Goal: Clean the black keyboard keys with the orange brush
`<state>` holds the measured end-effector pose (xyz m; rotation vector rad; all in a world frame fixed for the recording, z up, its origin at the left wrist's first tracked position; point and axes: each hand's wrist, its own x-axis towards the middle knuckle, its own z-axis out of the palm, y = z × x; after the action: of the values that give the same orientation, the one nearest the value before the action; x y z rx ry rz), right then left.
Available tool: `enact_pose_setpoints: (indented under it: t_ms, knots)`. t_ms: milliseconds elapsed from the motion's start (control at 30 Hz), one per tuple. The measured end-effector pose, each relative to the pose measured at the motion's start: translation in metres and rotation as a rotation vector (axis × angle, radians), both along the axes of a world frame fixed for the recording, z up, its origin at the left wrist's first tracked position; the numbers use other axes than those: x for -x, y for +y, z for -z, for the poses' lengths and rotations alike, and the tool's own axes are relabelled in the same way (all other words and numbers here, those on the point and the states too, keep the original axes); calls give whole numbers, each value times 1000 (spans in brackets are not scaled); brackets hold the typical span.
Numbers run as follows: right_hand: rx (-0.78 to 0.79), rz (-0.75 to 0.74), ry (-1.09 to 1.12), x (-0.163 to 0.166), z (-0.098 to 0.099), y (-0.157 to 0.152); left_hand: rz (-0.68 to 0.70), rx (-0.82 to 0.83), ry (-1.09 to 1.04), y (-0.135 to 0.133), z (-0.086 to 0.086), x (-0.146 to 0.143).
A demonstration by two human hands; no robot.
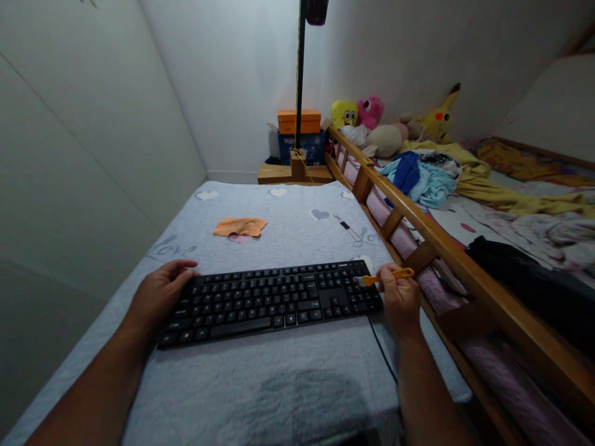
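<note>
A black keyboard point(274, 300) lies across a surface covered with a pale blue sheet point(288, 229). My left hand point(160, 291) rests on the keyboard's left end, fingers curled over its edge. My right hand point(398, 298) is at the keyboard's right end, closed on a small orange-handled brush point(388, 275) whose bristle tip touches the far right keys. The keyboard's black cable point(382, 356) runs toward me from its right side.
An orange cloth point(240, 227) lies on the sheet beyond the keyboard. A wooden rail point(432, 238) borders the right side, with a cluttered bed and plush toys point(395, 127) past it. A black pole on a wooden base point(297, 167) and boxes point(300, 133) stand at the far end. A white wall is on the left.
</note>
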<state>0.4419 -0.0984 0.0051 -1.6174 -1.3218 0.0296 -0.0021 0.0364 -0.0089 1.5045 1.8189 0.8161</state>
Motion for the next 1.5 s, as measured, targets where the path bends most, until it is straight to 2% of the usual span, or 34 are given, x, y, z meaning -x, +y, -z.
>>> enact_pose_setpoints:
  t_ms: [167, 467, 767, 900, 1100, 1367, 1500]
  knots:
    - [-47, 31, 17, 2, 0, 1, 2, -9, -9, 0, 3, 1]
    - [12, 0, -27, -1, 2, 1, 12, 4, -10, 2, 2, 3]
    - [27, -36, 36, -6, 1, -4, 10, 1, -21, 0, 2, 1]
    - [35, -63, 170, -9, 0, -8, 4, 1, -7, 1, 3, 1]
    - [-28, -113, 506, -13, -11, -14, 7, 10, -19, 1, -1, 0]
    - [266, -400, 608, -18, -5, -25, -5, 15, -28, -1, 0, 0]
    - [255, -403, 651, -24, 3, -26, 8, -5, -30, 0, 2, 2]
